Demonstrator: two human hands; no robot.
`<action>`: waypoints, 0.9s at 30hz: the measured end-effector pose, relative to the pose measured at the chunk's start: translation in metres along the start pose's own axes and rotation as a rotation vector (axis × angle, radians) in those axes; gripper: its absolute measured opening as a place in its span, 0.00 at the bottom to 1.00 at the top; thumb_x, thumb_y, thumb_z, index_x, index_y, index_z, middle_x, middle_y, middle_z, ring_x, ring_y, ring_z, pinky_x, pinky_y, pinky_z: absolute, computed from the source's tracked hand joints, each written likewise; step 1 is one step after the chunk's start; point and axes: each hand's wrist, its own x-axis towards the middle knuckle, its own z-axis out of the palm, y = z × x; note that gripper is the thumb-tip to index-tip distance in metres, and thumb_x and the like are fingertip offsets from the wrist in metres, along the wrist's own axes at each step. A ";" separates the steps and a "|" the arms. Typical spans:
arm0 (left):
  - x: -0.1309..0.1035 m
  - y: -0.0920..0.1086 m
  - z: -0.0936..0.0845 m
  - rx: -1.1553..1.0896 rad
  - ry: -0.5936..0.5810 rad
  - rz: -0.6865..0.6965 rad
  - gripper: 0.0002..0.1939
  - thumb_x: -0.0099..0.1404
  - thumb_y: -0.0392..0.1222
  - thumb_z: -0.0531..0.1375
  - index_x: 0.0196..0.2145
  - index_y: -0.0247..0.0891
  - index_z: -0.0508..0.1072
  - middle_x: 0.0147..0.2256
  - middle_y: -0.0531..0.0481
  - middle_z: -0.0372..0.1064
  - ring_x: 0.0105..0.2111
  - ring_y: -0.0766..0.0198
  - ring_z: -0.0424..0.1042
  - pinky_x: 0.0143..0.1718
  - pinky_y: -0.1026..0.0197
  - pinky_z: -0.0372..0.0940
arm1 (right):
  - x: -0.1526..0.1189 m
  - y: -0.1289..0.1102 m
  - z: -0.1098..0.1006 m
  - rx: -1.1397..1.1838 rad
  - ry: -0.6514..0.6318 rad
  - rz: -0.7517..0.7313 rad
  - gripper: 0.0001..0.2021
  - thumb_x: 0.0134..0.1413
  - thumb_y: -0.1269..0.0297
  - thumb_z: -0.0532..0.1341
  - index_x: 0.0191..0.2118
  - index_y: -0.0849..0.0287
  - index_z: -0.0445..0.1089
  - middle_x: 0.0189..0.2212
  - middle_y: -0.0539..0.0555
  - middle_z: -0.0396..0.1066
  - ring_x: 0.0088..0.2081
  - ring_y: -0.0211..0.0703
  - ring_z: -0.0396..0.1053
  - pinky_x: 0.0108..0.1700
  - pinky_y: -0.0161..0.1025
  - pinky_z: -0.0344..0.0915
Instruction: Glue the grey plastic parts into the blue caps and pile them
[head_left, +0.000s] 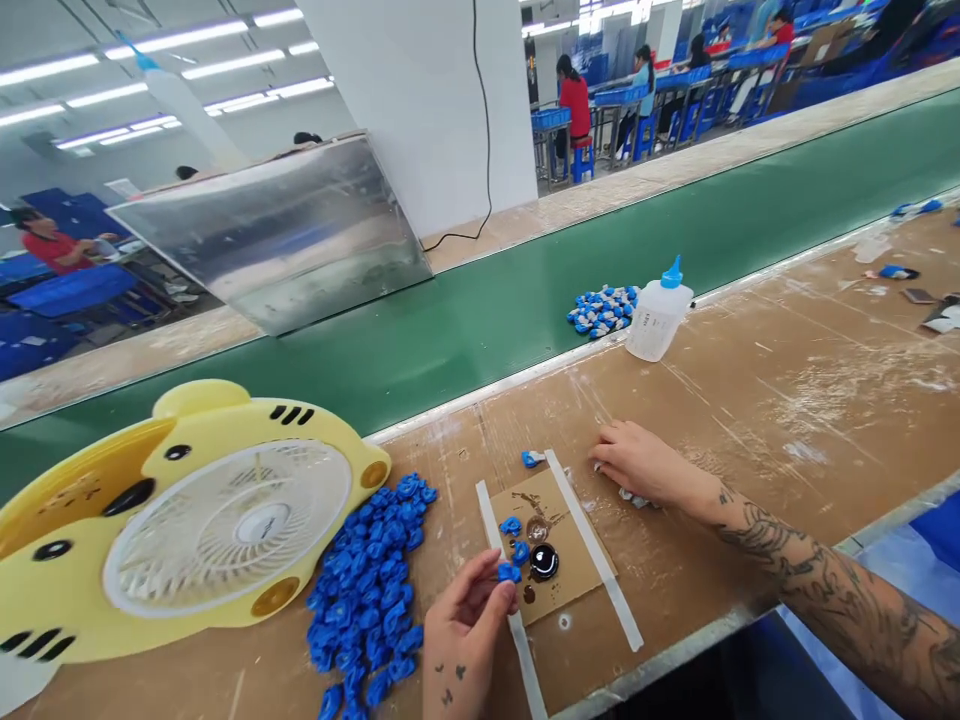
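Note:
My left hand (471, 630) pinches a small crumpled blue piece (509, 572) between thumb and fingers, over the left edge of a taped cardboard square (559, 600). On that cardboard are a round black pool of glossy liquid (544, 562), brown stains and loose blue pieces (511, 526). A blue-and-white piece (532, 459) lies just beyond its far edge. Farther right, my right hand (641, 462) rests low on the table, its fingers curled together at a small pale grey-white piece (598, 467). More pale pieces (637, 498) lie partly hidden under the palm.
A heap of blue pieces (375, 580) lies beside a yellow animal-shaped fan (330, 430) at left. Behind the table runs a green conveyor belt (495, 310) bearing blue-and-white pieces (604, 310). A blue-tipped squeeze bottle (660, 318) stands near its edge. People sit at benches beyond.

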 end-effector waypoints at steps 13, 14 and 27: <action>-0.012 -0.022 -0.005 -0.112 -0.052 -0.053 0.18 0.42 0.45 0.77 0.33 0.38 0.84 0.33 0.43 0.81 0.34 0.53 0.80 0.40 0.55 0.75 | -0.040 -0.055 0.028 0.701 0.242 -0.175 0.16 0.67 0.73 0.53 0.46 0.56 0.78 0.38 0.56 0.73 0.38 0.40 0.73 0.42 0.34 0.71; -0.011 -0.021 -0.005 -0.050 -0.071 -0.005 0.17 0.44 0.45 0.76 0.32 0.38 0.84 0.34 0.43 0.80 0.35 0.53 0.80 0.40 0.56 0.75 | -0.041 -0.057 0.032 0.712 0.243 -0.162 0.15 0.67 0.73 0.53 0.46 0.57 0.78 0.38 0.56 0.73 0.38 0.40 0.73 0.43 0.34 0.71; -0.001 -0.006 0.014 0.691 -0.239 0.426 0.11 0.61 0.40 0.64 0.42 0.46 0.83 0.34 0.47 0.82 0.28 0.56 0.80 0.33 0.59 0.74 | -0.045 -0.063 0.047 0.716 0.344 -0.095 0.14 0.70 0.65 0.56 0.41 0.58 0.80 0.35 0.55 0.76 0.34 0.38 0.74 0.40 0.32 0.71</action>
